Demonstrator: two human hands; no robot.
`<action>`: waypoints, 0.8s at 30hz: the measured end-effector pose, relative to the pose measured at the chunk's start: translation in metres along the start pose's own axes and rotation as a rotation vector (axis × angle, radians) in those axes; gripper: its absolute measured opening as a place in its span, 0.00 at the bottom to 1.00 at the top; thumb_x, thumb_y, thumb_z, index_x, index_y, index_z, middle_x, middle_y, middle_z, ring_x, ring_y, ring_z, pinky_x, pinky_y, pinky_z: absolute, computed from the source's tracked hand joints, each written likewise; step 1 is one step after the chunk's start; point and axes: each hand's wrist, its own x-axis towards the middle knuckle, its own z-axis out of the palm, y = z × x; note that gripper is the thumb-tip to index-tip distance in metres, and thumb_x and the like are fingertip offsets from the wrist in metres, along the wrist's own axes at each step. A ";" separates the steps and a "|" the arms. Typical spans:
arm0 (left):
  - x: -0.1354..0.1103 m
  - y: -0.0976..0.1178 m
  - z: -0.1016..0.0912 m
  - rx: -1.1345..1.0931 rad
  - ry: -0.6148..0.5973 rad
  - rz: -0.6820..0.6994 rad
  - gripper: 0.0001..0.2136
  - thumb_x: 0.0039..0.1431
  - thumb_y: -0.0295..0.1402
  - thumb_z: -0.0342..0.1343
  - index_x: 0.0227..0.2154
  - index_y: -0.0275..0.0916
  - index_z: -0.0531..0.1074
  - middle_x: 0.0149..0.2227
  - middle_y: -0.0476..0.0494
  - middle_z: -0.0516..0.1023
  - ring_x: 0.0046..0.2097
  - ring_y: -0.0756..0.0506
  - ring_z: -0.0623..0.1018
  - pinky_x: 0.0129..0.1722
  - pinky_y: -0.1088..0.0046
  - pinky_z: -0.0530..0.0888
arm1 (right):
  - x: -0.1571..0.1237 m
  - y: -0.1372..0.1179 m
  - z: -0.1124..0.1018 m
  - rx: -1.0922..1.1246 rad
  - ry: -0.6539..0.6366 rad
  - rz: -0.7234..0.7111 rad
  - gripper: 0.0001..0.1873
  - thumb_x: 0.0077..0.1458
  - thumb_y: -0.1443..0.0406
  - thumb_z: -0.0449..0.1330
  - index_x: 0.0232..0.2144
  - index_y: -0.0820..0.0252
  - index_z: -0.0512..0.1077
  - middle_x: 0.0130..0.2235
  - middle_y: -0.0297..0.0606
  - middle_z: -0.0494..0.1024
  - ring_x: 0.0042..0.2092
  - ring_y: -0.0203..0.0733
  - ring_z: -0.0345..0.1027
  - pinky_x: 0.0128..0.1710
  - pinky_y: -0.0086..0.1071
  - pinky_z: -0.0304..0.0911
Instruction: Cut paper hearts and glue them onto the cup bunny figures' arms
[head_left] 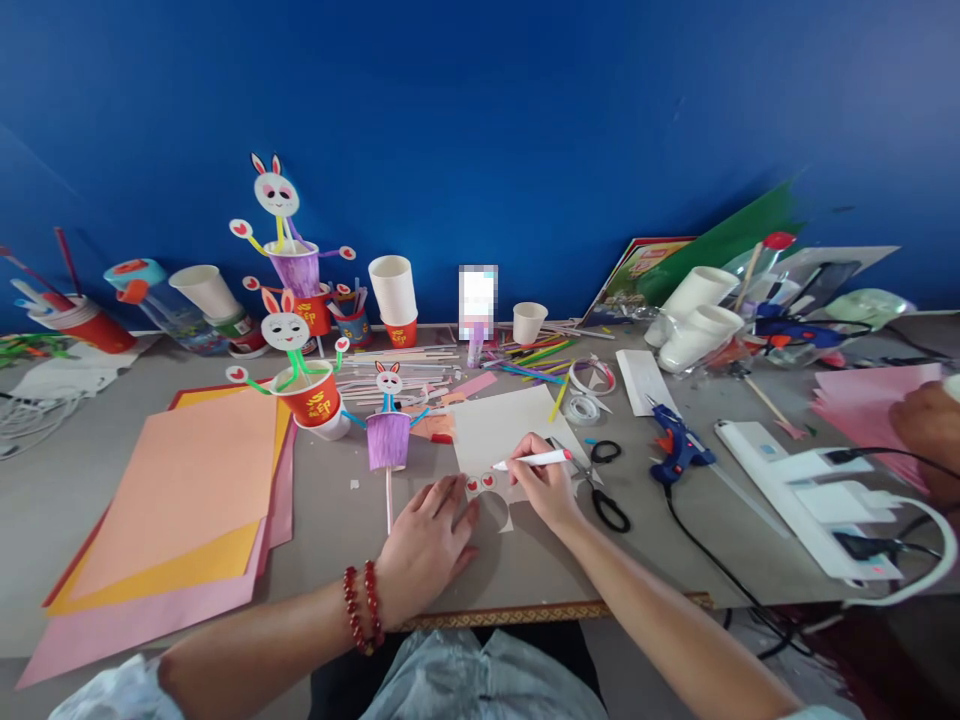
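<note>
My right hand (541, 482) grips a white marker with a pink cap (534, 460), its tip down on a small white paper cut-out (481, 485) bearing red heart marks. My left hand (429, 540), with a red bead bracelet at the wrist, lies on the table and presses that cut-out with its fingertips. A sheet of cream paper (501, 422) lies just behind both hands. A purple paper-cup rabbit on a stick (388, 432) stands just left of the hands.
Black scissors (606, 500) and a blue glue gun (676, 445) lie to the right, with a white power strip (802, 500) beyond. Pink, orange and yellow sheets (180, 500) are stacked at left. Rabbit cup figures (307, 385), paper cups and straws crowd the back. Another person's hand (926, 425) is at far right.
</note>
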 end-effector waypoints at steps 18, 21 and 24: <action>0.005 0.000 -0.009 0.035 -0.043 0.033 0.27 0.64 0.50 0.51 0.59 0.38 0.68 0.63 0.29 0.67 0.62 0.35 0.68 0.57 0.57 0.66 | -0.002 0.008 0.001 -0.090 -0.049 -0.082 0.10 0.52 0.67 0.57 0.22 0.55 0.61 0.18 0.24 0.62 0.20 0.33 0.53 0.20 0.27 0.49; 0.005 0.000 -0.010 0.017 -0.059 0.029 0.28 0.63 0.49 0.53 0.60 0.37 0.67 0.62 0.29 0.67 0.62 0.35 0.66 0.58 0.57 0.66 | -0.001 0.005 0.001 -0.067 -0.031 -0.085 0.09 0.54 0.65 0.57 0.23 0.55 0.62 0.19 0.26 0.65 0.21 0.34 0.57 0.21 0.27 0.52; 0.004 0.000 -0.011 -0.021 -0.049 0.010 0.27 0.63 0.48 0.54 0.60 0.38 0.66 0.62 0.30 0.67 0.62 0.35 0.66 0.58 0.56 0.66 | -0.001 0.002 0.000 -0.033 0.010 -0.096 0.09 0.58 0.62 0.56 0.27 0.55 0.64 0.22 0.28 0.69 0.23 0.36 0.63 0.23 0.27 0.57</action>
